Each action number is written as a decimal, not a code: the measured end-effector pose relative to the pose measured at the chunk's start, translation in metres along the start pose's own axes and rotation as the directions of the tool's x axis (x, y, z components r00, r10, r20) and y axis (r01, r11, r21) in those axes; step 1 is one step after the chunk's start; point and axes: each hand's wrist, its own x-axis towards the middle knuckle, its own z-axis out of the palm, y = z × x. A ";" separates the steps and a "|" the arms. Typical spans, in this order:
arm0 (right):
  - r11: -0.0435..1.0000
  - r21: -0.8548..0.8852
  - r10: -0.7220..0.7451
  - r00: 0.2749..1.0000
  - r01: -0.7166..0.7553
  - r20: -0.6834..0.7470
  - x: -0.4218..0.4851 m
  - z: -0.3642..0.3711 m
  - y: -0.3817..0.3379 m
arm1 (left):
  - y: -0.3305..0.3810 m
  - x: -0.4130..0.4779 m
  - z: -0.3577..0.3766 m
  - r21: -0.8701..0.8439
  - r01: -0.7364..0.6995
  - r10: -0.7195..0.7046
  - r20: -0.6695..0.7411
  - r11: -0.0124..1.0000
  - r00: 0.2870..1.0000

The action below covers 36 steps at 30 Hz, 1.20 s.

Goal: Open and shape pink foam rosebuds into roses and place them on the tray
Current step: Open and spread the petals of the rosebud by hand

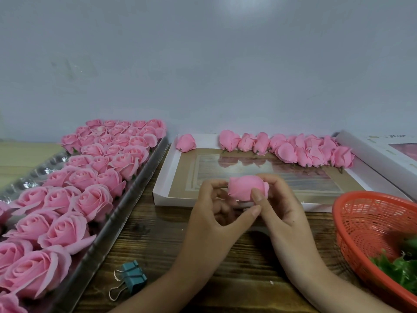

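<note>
While both hands met above the wooden table [146, 240], a closed pink foam rosebud [246, 187] lay sideways between them, raised over the near edge of a shallow white cardboard box [165, 172]. The left hand [214, 213] curled its fingers round the bud's stem end, thumb stretched toward the right. The right hand [279, 206] pinched the other end, thumb in front and fingers behind. Opened pink roses [92, 199] filled the clear plastic tray [124, 206] at left. Along the box's far edge lay a row of unopened rosebuds [293, 150], with a single bud [185, 143] apart at their left. A red plastic basket [352, 222] holding green leaves [397, 267] sat at right, and a teal binder clip [130, 275] lay just beside the tray.
</note>
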 end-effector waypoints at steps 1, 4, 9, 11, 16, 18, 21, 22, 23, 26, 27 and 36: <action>1.000 -0.021 -0.014 1.000 0.014 -0.003 0.000 0.000 0.000 | 0.000 -0.001 0.000 -0.003 -0.005 0.005 0.030 1.000 1.000; 0.997 -0.061 -0.050 0.999 0.050 0.003 0.001 -0.001 0.002 | -0.002 -0.001 0.001 0.021 0.022 -0.024 0.094 1.000 0.995; 0.990 -0.107 -0.086 0.991 0.097 0.107 -0.002 0.001 0.002 | -0.004 0.002 -0.001 0.088 0.082 -0.092 0.116 0.993 0.989; 0.984 -0.130 -0.101 0.986 0.119 0.135 -0.003 0.001 0.001 | -0.002 0.003 -0.002 0.057 0.083 -0.089 0.114 0.995 0.989; 0.974 -0.183 -0.110 0.985 0.134 0.136 -0.002 -0.001 0.002 | -0.004 0.006 -0.006 0.061 0.080 -0.083 0.046 0.995 0.995; 0.966 -0.221 -0.100 0.985 0.131 0.143 -0.001 -0.001 0.003 | -0.005 0.005 -0.005 0.106 0.064 -0.072 0.066 0.992 0.995; 0.962 -0.244 -0.088 0.984 0.125 0.157 -0.002 -0.001 0.003 | -0.005 0.003 -0.002 0.142 0.048 -0.062 0.095 0.989 0.994; 0.958 -0.256 -0.091 0.982 0.131 0.163 -0.002 -0.002 0.002 | -0.005 0.003 -0.001 0.147 0.041 -0.055 0.100 0.988 0.993; 0.951 -0.273 -0.100 0.980 0.145 0.170 -0.002 -0.001 0.001 | -0.005 0.003 -0.001 0.145 0.028 -0.044 0.108 0.989 0.993; 0.937 -0.302 -0.119 0.972 0.177 0.200 -0.003 0.000 -0.003 | -0.003 0.003 -0.002 0.122 0.004 -0.022 0.148 0.993 0.989; 0.936 -0.301 -0.121 0.971 0.181 0.207 -0.003 0.001 -0.004 | -0.002 0.003 -0.003 0.118 0.001 -0.020 0.153 0.993 0.988; 0.957 -0.261 -0.076 0.978 0.127 0.196 -0.005 0.002 -0.001 | -0.004 0.005 -0.004 0.127 -0.005 -0.016 0.167 0.992 0.986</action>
